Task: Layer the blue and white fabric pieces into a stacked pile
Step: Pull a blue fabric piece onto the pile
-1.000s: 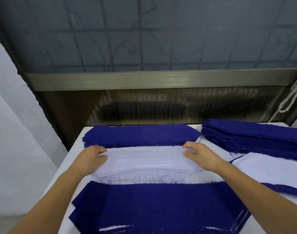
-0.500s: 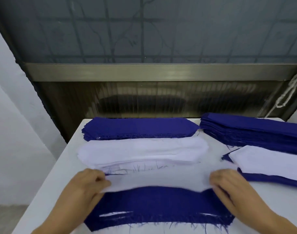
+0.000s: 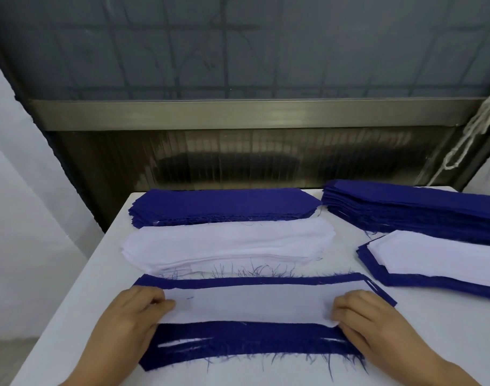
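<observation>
Two hands hold one white piece (image 3: 249, 305) by its ends, the left hand (image 3: 132, 316) and right hand (image 3: 372, 324) with curled fingers; it lies between them on a blue piece (image 3: 246, 344), beyond them a white stack (image 3: 227, 246).

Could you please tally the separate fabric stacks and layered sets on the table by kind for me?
All-blue stacks: 2, at back centre and back right.
All-white stacks: 1.
Blue-and-white layered sets: 2, the one under both hands and the one at right.
Total: 5
</observation>
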Action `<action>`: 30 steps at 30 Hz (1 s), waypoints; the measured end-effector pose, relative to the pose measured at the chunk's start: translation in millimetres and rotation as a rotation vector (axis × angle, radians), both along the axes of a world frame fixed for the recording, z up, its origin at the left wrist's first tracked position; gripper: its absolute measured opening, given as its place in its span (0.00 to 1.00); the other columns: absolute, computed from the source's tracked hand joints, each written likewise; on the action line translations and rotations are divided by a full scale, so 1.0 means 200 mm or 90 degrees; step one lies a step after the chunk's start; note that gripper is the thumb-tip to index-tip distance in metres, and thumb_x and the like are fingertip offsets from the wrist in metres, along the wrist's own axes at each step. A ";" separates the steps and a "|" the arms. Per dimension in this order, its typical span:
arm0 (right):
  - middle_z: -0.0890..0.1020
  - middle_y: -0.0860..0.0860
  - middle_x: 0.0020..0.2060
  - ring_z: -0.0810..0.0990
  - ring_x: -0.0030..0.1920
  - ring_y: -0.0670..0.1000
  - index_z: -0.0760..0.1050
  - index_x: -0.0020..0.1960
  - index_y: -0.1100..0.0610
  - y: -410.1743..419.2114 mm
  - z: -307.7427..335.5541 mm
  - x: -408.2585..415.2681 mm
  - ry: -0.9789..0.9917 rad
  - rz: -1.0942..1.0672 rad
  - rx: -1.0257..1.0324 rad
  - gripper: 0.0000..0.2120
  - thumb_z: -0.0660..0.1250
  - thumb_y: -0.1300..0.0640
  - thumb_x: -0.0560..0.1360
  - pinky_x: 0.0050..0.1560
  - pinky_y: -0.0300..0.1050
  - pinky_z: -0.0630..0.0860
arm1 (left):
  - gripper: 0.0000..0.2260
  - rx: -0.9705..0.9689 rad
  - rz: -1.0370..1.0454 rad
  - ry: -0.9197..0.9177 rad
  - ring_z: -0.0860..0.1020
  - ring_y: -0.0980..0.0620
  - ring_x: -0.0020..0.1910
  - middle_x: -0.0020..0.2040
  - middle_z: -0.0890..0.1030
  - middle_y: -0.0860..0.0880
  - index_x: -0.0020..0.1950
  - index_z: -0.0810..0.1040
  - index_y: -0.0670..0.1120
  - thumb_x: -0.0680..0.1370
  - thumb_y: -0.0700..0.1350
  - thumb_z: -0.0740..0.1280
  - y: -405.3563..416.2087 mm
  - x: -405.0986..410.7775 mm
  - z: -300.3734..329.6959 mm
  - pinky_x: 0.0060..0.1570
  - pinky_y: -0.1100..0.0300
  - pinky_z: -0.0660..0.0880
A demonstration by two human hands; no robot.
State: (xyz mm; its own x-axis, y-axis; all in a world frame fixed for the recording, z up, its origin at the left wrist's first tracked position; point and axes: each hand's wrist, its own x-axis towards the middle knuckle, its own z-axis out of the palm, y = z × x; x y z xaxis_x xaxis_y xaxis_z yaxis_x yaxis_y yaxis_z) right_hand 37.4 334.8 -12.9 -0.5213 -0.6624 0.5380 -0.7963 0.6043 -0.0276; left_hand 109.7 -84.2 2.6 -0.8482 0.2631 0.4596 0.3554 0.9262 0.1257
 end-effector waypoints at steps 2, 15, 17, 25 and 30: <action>0.82 0.46 0.46 0.74 0.48 0.44 0.83 0.44 0.54 -0.01 0.01 0.00 -0.018 0.003 0.002 0.20 0.54 0.52 0.82 0.50 0.36 0.71 | 0.16 0.007 0.005 0.005 0.71 0.54 0.44 0.42 0.81 0.47 0.44 0.86 0.41 0.71 0.39 0.58 0.00 0.00 0.00 0.45 0.62 0.69; 0.81 0.42 0.55 0.74 0.56 0.40 0.84 0.54 0.51 0.01 0.04 0.02 -0.142 -0.037 -0.007 0.23 0.53 0.41 0.81 0.57 0.36 0.71 | 0.24 0.074 0.024 -0.237 0.64 0.72 0.65 0.66 0.66 0.70 0.69 0.70 0.62 0.75 0.67 0.51 0.06 0.04 0.04 0.63 0.82 0.47; 0.81 0.43 0.55 0.73 0.57 0.40 0.84 0.54 0.51 0.02 0.03 0.02 -0.145 -0.048 -0.005 0.24 0.52 0.41 0.81 0.59 0.34 0.69 | 0.24 0.056 0.038 -0.242 0.74 0.65 0.60 0.62 0.76 0.64 0.63 0.79 0.55 0.76 0.64 0.53 0.09 0.05 0.06 0.63 0.82 0.48; 0.81 0.42 0.50 0.77 0.50 0.41 0.84 0.49 0.50 0.01 0.03 -0.01 -0.136 -0.076 -0.003 0.12 0.62 0.48 0.77 0.53 0.36 0.72 | 0.30 0.036 0.063 -0.165 0.80 0.59 0.52 0.55 0.82 0.58 0.53 0.85 0.51 0.79 0.65 0.48 0.10 0.02 0.01 0.57 0.73 0.67; 0.74 0.41 0.32 0.72 0.31 0.42 0.76 0.34 0.51 -0.06 0.15 -0.14 -0.188 -0.166 0.063 0.09 0.74 0.57 0.71 0.31 0.37 0.71 | 0.23 0.010 0.051 -0.099 0.79 0.58 0.40 0.43 0.81 0.58 0.42 0.84 0.51 0.79 0.60 0.54 0.15 -0.15 0.04 0.42 0.66 0.74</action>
State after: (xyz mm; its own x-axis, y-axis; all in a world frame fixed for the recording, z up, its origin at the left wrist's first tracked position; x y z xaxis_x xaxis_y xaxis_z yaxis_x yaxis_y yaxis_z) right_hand 10.2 323.1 16.8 -0.8014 -0.5284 0.2803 -0.5825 0.7960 -0.1646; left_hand 80.2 -54.7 11.0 -0.9276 0.1858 0.3242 0.2556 0.9484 0.1878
